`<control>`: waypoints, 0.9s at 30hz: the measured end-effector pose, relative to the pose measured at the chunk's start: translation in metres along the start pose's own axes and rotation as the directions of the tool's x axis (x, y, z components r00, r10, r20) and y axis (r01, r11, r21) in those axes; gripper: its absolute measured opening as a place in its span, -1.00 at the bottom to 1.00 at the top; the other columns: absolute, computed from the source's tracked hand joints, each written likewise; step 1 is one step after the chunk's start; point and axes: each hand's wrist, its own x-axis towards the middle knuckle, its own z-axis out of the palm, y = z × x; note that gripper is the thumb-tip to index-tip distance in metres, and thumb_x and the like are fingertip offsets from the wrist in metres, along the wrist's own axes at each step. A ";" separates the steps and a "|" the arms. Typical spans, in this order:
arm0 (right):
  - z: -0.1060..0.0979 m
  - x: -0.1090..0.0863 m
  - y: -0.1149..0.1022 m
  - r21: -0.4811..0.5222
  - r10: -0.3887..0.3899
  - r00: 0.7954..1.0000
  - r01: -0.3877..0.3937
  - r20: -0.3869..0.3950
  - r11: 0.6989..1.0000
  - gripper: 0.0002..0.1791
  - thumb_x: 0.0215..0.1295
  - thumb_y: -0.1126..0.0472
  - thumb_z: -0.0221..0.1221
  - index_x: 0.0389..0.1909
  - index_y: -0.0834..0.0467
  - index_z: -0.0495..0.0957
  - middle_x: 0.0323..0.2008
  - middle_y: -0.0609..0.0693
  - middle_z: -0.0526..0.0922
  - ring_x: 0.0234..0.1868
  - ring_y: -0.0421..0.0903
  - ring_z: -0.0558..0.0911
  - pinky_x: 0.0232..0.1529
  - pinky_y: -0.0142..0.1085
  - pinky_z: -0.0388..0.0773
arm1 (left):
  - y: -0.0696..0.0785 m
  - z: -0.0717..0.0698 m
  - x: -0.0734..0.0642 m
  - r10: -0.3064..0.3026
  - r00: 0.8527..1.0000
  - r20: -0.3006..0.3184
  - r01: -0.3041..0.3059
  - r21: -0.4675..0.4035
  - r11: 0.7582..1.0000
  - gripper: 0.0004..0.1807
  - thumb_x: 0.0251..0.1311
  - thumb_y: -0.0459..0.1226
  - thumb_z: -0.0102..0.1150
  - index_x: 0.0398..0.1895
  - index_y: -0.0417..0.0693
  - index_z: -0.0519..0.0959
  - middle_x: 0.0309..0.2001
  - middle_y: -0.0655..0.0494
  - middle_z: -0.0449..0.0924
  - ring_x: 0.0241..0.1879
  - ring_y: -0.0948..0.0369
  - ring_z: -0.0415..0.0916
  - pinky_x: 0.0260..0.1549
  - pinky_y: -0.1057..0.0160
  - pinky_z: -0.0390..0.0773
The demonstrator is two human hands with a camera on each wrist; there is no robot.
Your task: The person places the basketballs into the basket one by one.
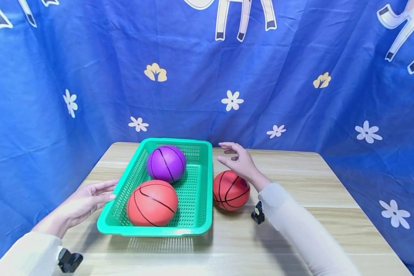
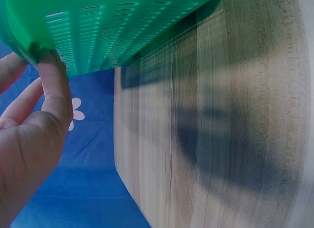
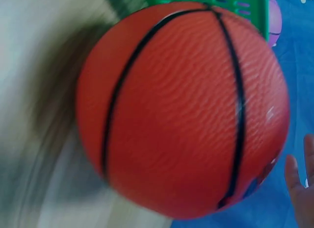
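A green plastic basket [image 1: 209, 184] stands on the table with a purple basketball [image 1: 166, 163] at its back and an orange-red basketball [image 1: 152, 203] at its front. My left hand [image 1: 86, 199] touches the basket's left rim from outside, its fingers fairly straight. In the left wrist view, the fingertips meet the green rim. Just right of the basket, a red basketball [image 1: 231, 191] rests on the table. Above and behind it hovers my right hand [image 1: 240, 163], fingers loosely bent and holding nothing. The right wrist view shows this ball close up, with fingertips [image 3: 293, 175] apart from it.
The wood-grain table [image 1: 296, 184] extends to the right of the red ball. A blue curtain [image 1: 193, 103] with white flowers hangs behind the table and along both sides. Dark wrist devices [image 1: 257, 213] sit at both sleeves.
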 end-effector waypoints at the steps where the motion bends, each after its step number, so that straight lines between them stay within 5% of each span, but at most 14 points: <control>1: -0.002 -0.003 -0.003 0.000 0.005 1.000 -0.005 -0.001 1.000 -0.52 0.20 0.26 0.29 0.16 0.21 0.49 0.03 0.19 0.52 0.07 0.15 0.51 -0.01 0.13 0.47 | 0.000 0.000 0.000 0.003 1.000 0.002 -0.003 -0.002 1.000 -0.26 0.33 -0.44 0.03 0.37 -0.58 -0.15 0.02 0.38 0.46 0.00 0.40 0.49 -0.05 0.44 0.50; 5: -0.010 -0.015 -0.013 -0.018 0.026 1.000 -0.026 0.003 0.999 -0.52 0.19 0.31 0.27 0.16 0.27 0.47 0.03 0.22 0.51 0.08 0.20 0.48 0.01 0.13 0.47 | -0.001 0.001 0.000 0.020 1.000 0.010 -0.019 -0.019 1.000 -0.28 0.32 -0.46 0.03 0.36 -0.60 -0.13 0.02 0.37 0.47 0.00 0.39 0.50 -0.04 0.41 0.51; 14: -0.016 -0.037 0.002 -0.052 0.042 0.998 -0.040 0.040 0.998 -0.43 0.18 0.31 0.28 0.22 0.32 0.39 0.16 0.27 0.42 0.14 0.27 0.41 0.04 0.12 0.45 | -0.001 0.000 0.000 0.016 1.000 0.007 -0.016 -0.024 1.000 -0.29 0.32 -0.45 0.03 0.36 -0.59 -0.11 0.01 0.38 0.47 0.00 0.41 0.49 -0.03 0.41 0.50; 27: -0.016 -0.063 0.062 -0.058 0.066 0.992 -0.060 0.105 0.997 -0.14 0.05 0.12 0.40 0.40 -0.04 0.23 0.30 0.11 0.26 0.26 0.12 0.31 0.08 0.13 0.42 | 0.000 0.000 0.000 0.000 1.000 -0.006 0.000 0.009 1.000 -0.27 0.33 -0.43 0.03 0.38 -0.57 -0.13 0.02 0.38 0.44 0.00 0.42 0.49 -0.04 0.46 0.48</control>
